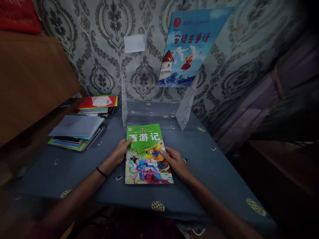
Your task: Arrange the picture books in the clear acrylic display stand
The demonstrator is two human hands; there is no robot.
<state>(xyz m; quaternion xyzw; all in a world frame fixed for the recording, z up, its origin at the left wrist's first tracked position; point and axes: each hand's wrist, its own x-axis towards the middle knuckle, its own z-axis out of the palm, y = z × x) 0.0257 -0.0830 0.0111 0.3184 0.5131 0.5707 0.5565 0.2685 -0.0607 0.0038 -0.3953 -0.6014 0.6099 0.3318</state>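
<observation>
Both hands grasp the green book (149, 156), one at each side edge. The left hand (121, 151) holds the left edge in its upper half: the thumb lies over the edge onto the cover, just beside the first big white character of the title, and the other fingers are mostly hidden, so how far they reach beneath cannot be told. The right hand (176, 162) holds the right edge a little lower down, about the middle of that side. Its thumb rests on the cover over the picture, while the index finger stands outside the edge, beyond the thumb; the remaining fingers are out of sight.

The book lies between the two hands, cover up, its title the right way round for the person and its bottom edge free of any fingers. It is over the blue tablecloth (211, 182), just in front of a clear plastic rack (152, 109); whether its underside touches the cloth cannot be told. A blue book (189, 49) stands at the right side of the rack, well apart from both hands. To the left are a near pile of books (76, 129) and a far pile of books (99, 104). A dark band (101, 171) circles the left wrist.
</observation>
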